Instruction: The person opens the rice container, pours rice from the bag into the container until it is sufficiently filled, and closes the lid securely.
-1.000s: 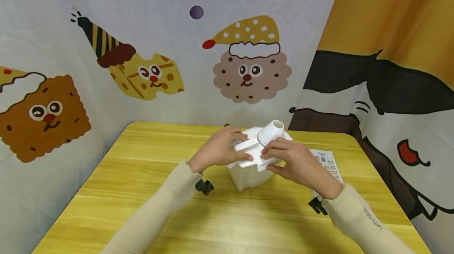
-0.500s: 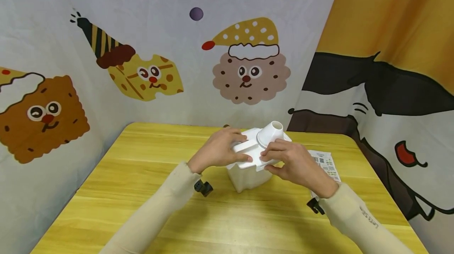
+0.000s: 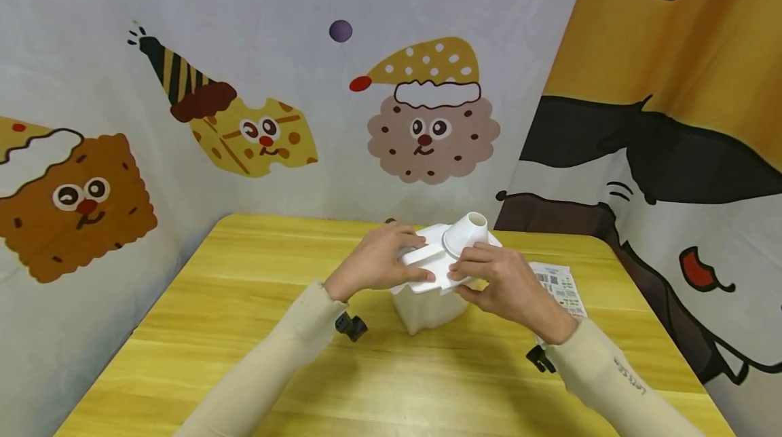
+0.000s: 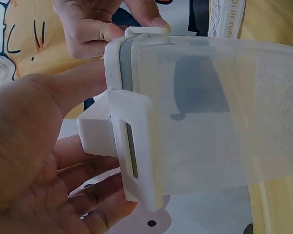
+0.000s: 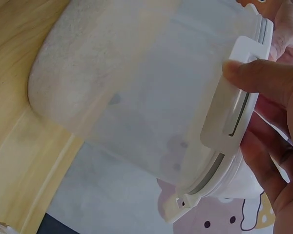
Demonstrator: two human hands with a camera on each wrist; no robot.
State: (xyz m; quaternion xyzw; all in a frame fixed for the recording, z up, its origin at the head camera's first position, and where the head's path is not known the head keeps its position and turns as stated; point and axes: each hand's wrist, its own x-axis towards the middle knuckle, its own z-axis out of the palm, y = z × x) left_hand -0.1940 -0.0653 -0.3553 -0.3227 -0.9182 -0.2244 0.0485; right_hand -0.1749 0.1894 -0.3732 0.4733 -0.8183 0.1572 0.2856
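Note:
A translucent storage container point(image 3: 427, 311) stands on the table, its white lid point(image 3: 435, 264) on top. A tapered white cup point(image 3: 467, 233) rises from the lid beside a raised bar. Pale, grainy contents point(image 4: 288, 102) show low inside. My left hand point(image 3: 380, 257) spans the lid's left part and grips it, thumb on top and fingers toward the far edge. At the right, my right hand point(image 3: 506, 286) pinches the lid's edge. In the right wrist view its thumb presses a slotted side latch point(image 5: 229, 114), while another latch point(image 5: 179, 209) sticks out at an angle.
A printed sheet point(image 3: 561, 286) lies on the wooden table point(image 3: 263, 328) behind the right wrist. Small black devices point(image 3: 351, 326) are worn at both wrists. A cartoon-printed curtain point(image 3: 342, 118) hangs close behind the table's back edge.
The head view has tilted up slightly, so the scene sits a little lower. Both hands keep their hold on the lid, and the container stays in place.

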